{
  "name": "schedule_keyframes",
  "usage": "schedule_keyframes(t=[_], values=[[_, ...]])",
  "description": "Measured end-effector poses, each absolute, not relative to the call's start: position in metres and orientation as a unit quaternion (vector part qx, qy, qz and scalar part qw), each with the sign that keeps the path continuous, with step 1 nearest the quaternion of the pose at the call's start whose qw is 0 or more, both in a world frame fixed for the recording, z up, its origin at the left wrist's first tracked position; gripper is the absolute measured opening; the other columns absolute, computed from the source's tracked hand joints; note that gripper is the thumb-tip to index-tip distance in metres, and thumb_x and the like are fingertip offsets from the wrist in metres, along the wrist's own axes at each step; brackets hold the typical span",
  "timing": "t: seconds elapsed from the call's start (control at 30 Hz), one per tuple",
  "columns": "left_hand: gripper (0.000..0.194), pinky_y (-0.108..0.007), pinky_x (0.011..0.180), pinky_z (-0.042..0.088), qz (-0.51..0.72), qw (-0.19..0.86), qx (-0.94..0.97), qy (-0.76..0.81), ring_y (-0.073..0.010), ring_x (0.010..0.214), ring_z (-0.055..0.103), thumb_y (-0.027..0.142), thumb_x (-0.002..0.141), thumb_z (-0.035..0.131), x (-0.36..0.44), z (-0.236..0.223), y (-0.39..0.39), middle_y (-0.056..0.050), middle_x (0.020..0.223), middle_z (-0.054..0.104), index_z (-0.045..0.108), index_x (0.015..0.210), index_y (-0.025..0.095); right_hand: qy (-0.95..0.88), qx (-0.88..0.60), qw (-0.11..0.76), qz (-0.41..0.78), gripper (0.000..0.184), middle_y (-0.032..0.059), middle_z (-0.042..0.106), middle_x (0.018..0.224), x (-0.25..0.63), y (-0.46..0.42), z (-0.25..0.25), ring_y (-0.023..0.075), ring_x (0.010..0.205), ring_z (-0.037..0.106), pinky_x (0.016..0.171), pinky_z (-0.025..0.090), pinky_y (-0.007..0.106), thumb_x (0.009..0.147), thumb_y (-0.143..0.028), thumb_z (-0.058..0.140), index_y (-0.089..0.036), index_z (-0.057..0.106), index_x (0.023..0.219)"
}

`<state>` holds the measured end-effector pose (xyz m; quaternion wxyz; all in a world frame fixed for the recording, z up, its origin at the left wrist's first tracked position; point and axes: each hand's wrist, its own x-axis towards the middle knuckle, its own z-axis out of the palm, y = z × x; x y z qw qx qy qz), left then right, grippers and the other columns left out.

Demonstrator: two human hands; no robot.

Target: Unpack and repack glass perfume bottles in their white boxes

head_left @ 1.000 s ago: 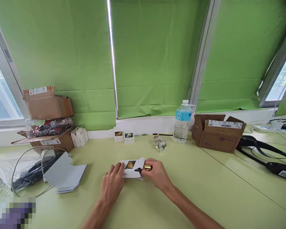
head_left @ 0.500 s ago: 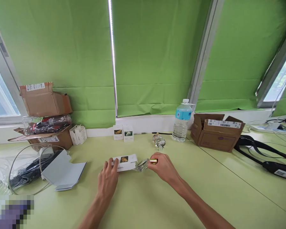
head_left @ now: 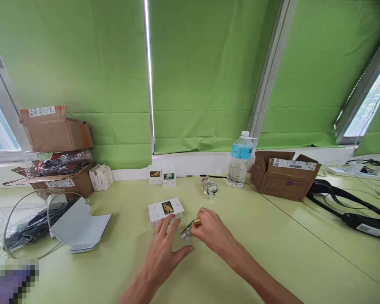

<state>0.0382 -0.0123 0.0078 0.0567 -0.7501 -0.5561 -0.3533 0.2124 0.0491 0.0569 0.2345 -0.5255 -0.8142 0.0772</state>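
Two bare hands are at work: the right hand (head_left: 213, 231) pinches a small glass perfume bottle (head_left: 186, 232), fingers together, at about three o'clock from the left hand (head_left: 163, 253), whose fingers spread apart just below a white printed carton (head_left: 166, 211) at its twelve o'clock. The bottle looks light, slippery and fragile, safest held by its body, not the gold cap (head_left: 198, 223).

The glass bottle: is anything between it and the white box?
Nothing visible: the glass bottle in the right hand sits close to the white box, and the left hand lies below them, not between.
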Motion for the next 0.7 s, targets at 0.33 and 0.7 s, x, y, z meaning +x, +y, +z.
schedule_keyframes(t=[0.33,0.7], values=[[0.030,-0.035,0.084,0.056,-0.401,-0.009,-0.762,-0.509,-0.0205,0.100,0.065,0.018,0.087,0.052,0.048,0.005,-0.012,-0.005,0.108,0.069,0.058,0.115,0.026,-0.851,-0.462,0.224,0.111,0.008,0.0026,0.061,0.079,0.207,0.038,0.061,0.0154,0.070,0.058,0.061,0.037,0.025,0.078,-0.018,0.050,-0.019,0.055,0.072],[0.035,-0.035,0.087,0.055,-0.388,0.040,-0.773,-0.500,-0.0209,0.106,0.064,0.019,0.088,0.049,0.040,0.004,-0.007,-0.005,0.115,0.068,0.054,0.122,0.026,-0.845,-0.436,0.258,0.173,0.024,0.0037,0.066,0.095,0.210,0.032,0.076,0.0166,0.075,0.062,0.066,0.042,0.027,0.081,-0.022,0.052,-0.022,0.061,0.103]])
